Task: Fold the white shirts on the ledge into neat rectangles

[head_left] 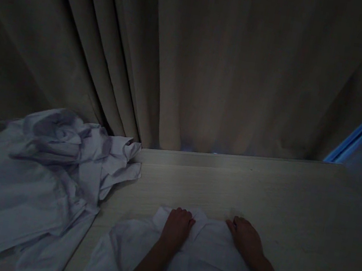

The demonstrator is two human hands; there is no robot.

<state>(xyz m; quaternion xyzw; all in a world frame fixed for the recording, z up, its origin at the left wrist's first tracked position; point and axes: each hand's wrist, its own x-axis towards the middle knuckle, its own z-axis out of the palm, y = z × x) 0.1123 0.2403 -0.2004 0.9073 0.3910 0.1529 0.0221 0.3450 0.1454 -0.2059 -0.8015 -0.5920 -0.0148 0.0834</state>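
One pale, collared fabric shirt [210, 264]: lay spread on a whitish, wood-grained flat surface [207, 187], extending from both grips toward the person. Left hand [178, 227]: curled closed on the collar [200, 219], nearer it. Right hand [246, 239]: fingers pinched together on the far edge.

Dim, muted light throughout. Dark shadow fills the folds of the curtain [227, 73]; a strip of cool blue light [353, 139] shows just right of it, and faint bluish glints [186, 147] lie along its hem. Below the curtain, fine detail is soft.
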